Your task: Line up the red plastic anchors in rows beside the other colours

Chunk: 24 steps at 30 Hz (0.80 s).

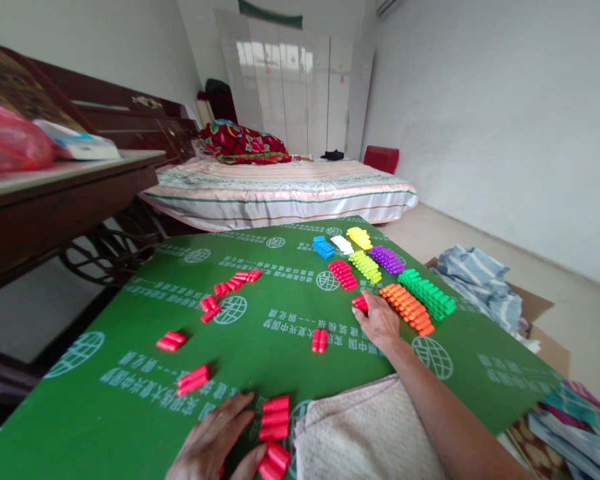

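My right hand (379, 319) is closed, its fingers pinching a few short red plastic pieces (360, 303) shaped like pen caps, just below a stacked red block of them (343, 275). Flat on the green board, my left hand (217, 437) has its fingers stretched out and apart. Beside its fingertips lies a red row (275, 417), and its thumb is close to another red cluster (274, 460); a bit of red shows beneath the palm. Between the hands sits a red pair (319, 341). More small red groups (193, 380) are scattered on the left.
Stacks of orange (407, 309), green (427, 293), purple (386, 259), lime (365, 267), yellow (359, 238), white (342, 245) and blue pieces (323, 247) stand at the far right. A beige cloth (370, 433) lies at the near edge. Beyond the green board (260, 367) is a bed (280, 190).
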Tool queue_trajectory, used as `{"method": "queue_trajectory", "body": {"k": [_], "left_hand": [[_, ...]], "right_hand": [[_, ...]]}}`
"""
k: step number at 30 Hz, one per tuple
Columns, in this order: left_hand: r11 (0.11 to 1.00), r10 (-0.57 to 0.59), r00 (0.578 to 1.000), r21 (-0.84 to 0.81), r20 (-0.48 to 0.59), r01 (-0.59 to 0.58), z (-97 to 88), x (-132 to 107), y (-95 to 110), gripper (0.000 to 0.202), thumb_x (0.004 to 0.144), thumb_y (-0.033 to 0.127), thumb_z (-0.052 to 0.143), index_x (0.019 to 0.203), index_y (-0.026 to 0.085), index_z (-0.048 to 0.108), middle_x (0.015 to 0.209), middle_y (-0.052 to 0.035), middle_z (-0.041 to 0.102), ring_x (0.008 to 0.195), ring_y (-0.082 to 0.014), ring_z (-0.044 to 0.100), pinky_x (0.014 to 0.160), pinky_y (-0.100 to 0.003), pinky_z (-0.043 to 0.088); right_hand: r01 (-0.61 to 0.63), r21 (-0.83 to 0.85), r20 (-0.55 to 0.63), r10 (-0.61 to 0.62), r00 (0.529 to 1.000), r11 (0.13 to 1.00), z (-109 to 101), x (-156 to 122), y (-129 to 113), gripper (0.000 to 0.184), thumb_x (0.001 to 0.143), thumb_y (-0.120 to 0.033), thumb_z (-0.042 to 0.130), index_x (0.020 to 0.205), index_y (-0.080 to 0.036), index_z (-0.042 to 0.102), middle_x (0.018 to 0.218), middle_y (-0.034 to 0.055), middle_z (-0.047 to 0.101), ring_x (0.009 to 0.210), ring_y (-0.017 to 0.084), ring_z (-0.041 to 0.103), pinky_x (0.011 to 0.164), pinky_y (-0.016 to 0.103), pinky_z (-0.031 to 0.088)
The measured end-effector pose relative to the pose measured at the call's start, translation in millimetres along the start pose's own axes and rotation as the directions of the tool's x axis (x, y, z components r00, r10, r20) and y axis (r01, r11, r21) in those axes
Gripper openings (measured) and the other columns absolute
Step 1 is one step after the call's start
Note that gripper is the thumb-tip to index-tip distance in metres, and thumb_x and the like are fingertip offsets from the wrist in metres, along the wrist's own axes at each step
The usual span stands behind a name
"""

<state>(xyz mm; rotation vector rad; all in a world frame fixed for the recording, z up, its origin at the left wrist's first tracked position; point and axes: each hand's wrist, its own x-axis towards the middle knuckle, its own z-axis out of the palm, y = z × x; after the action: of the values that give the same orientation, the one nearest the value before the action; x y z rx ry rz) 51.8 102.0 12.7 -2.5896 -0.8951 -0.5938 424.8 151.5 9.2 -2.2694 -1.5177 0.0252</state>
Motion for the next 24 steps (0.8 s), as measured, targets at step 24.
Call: {"method": "queue_trajectory", "body": {"k": [24], "left_hand": [[0.997,-0.041,0.997,-0.064,-0.067,0.037,-2.5,6.0,3.5,0.047,0.087,0.062,0.049,0.114,0.024,0.059,0.12,-0.0016,0.062,0.103,-0.019,0.064,0.084,-0.029,0.057]], "right_hand": [[0.006,-0.015,-0.019,-0.006,1.0,1.0,7.5,1.0,4.7,0.049,0.089,-0.036,0.051,0.135,-0.018,0.052,0.129,0.0097,0.06,0.117,0.02,0.055,0.091,0.03,0.048]]}}
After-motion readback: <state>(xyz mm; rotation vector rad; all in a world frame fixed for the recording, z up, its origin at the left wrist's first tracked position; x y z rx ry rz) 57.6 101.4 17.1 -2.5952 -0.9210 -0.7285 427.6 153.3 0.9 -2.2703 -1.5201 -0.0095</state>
